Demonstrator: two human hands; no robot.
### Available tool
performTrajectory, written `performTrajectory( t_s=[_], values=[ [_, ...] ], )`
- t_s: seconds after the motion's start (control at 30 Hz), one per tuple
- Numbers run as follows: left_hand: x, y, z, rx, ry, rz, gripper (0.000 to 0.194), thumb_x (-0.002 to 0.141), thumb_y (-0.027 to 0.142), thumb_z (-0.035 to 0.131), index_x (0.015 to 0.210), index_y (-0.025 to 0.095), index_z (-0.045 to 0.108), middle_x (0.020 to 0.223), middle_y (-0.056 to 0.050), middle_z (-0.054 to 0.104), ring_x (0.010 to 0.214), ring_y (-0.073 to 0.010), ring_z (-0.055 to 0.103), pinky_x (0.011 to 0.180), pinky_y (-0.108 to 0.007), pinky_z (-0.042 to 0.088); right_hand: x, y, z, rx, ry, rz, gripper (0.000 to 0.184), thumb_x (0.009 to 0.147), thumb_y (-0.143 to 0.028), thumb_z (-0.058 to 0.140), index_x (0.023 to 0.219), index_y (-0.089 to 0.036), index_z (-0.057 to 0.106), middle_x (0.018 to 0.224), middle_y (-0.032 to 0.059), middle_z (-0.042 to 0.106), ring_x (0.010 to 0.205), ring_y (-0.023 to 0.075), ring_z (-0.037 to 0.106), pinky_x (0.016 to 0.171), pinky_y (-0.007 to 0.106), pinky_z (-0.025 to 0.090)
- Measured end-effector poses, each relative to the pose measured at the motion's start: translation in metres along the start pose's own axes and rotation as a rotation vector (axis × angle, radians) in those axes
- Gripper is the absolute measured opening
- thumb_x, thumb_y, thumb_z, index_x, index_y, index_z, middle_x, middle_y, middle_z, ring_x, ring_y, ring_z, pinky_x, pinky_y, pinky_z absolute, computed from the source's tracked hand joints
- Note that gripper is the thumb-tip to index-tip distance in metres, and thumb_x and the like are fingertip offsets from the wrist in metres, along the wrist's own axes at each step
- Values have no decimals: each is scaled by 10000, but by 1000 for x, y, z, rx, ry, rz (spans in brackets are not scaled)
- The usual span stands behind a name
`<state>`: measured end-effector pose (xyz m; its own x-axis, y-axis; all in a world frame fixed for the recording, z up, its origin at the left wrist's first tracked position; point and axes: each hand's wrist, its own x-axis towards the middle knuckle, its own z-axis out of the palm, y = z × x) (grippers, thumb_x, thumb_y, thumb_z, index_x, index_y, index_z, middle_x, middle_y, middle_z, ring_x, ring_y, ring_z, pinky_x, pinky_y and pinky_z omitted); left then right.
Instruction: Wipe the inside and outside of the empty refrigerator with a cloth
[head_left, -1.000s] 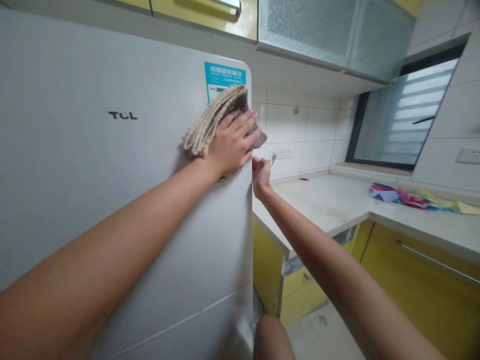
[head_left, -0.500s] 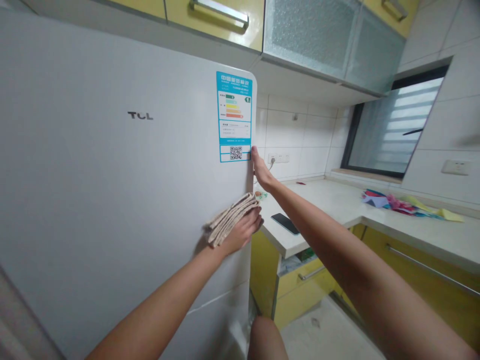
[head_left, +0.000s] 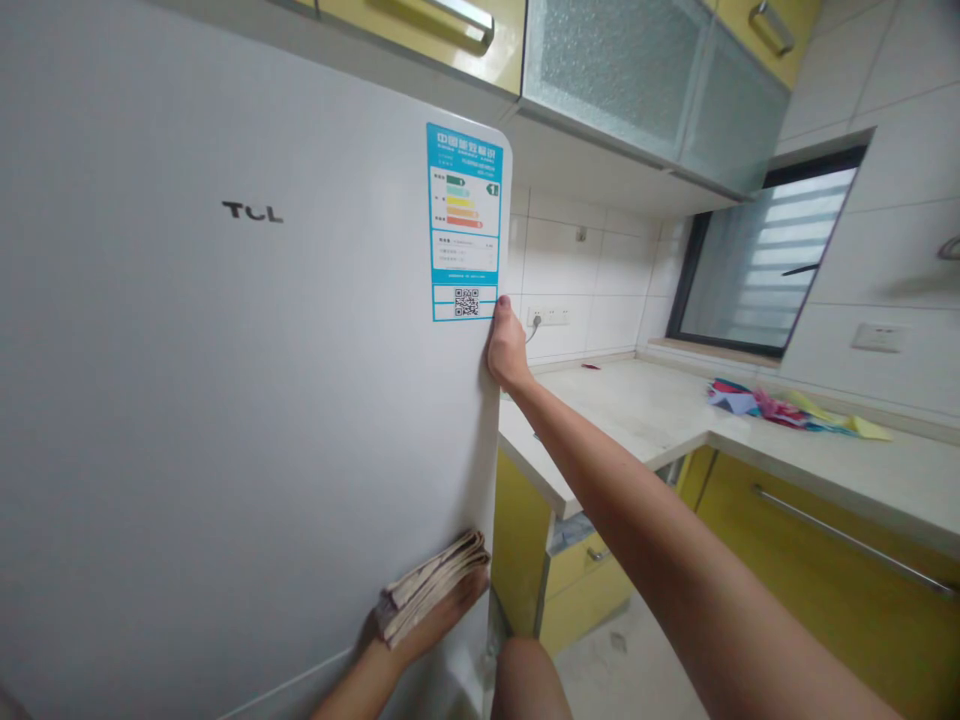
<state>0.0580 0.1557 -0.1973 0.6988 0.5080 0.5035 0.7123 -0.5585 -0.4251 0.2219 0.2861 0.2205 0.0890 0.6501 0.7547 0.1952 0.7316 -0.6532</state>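
Note:
A white refrigerator door with a dark TCL logo fills the left side. Low against its right part, my left hand is closed on a folded beige cloth; the cloth's layered edges face up. Some of that hand's fingers are hidden near the door's edge. My right hand grips the door's right edge, its thumb pointing up beside the QR code of a blue and white energy label. The other fingers of my right hand are hidden.
A white countertop runs along the wall, with colourful cloths or bags heaped on it. Beneath stand yellow cabinets. Overhead hang yellow and frosted-glass cupboards. My knee is at the bottom.
My left hand has moved down the door with the folded cloth. My right hand stays at the door's edge, while the view has shifted slightly; the phone on the counter is now mostly hidden.

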Motion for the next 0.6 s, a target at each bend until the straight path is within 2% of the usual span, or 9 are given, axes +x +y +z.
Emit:
performTrajectory(
  t_s=[0.07, 0.13, 0.23, 0.33, 0.4, 0.5, 0.6],
  values=[
    [-16, 3, -4, 118, 26, 35, 782, 779, 143, 679, 1510, 419, 671, 1707, 59, 480, 1595, -225, 311, 1057, -361, 660, 0, 0, 0, 3, 2, 5, 987, 976, -975, 116, 1157, -220, 725, 1242, 147, 728, 1262, 336, 630, 1203, 490, 388],
    [-35, 3, -7, 232, 46, 95, 758, 771, 169, 652, 1470, 459, 699, 1618, 92, 592, 1547, -203, 434, 1010, -308, 671, 0, 0, 1, 2, 1, 4, 1005, 964, -988, 107, 1162, -222, 728, 1238, 145, 731, 1262, 332, 629, 1201, 484, 392],
    [-72, 2, -4, 211, 32, 162, 759, 793, 167, 600, 1487, 462, 686, 1513, 117, 684, 1402, -163, 653, 978, -200, 656, 1, 1, 1, 0, 2, -5, 1021, 966, -984, 93, 1171, -214, 730, 1248, 149, 729, 1276, 333, 625, 1201, 485, 396],
    [-114, 0, 3, 110, 42, 111, 822, 844, 149, 633, 1605, 451, 560, 1500, 125, 693, 1275, -144, 751, 1023, -153, 625, 1, 2, 2, -11, 9, -8, 1039, 962, -987, 81, 1165, -204, 734, 1257, 158, 725, 1288, 345, 623, 1198, 492, 401],
    [-136, -3, -1, 47, 33, 68, 944, 831, 143, 673, 1654, 528, 417, 1497, 160, 687, 1207, -154, 784, 1012, -175, 646, 1, 1, 2, -11, 13, -12, 1047, 958, -992, 81, 1162, -202, 736, 1254, 161, 724, 1290, 350, 625, 1190, 491, 409],
    [-154, -15, -28, -35, -44, 50, 1079, 763, 168, 691, 1634, 636, 258, 1466, 227, 688, 1138, -180, 810, 946, -224, 689, 0, 0, 2, 9, 12, -20, 1034, 968, -984, 93, 1157, -198, 737, 1254, 164, 727, 1291, 349, 626, 1182, 483, 414],
    [-160, -30, -76, -26, -86, -35, 1011, 765, 327, 719, 1598, 678, 265, 1532, 226, 638, 1248, -264, 773, 1047, -378, 684, 0, -1, 2, 14, 2, -27, 1014, 981, -967, 98, 1128, -190, 733, 1268, 174, 725, 1284, 354, 627, 1176, 488, 415]
  ],
)
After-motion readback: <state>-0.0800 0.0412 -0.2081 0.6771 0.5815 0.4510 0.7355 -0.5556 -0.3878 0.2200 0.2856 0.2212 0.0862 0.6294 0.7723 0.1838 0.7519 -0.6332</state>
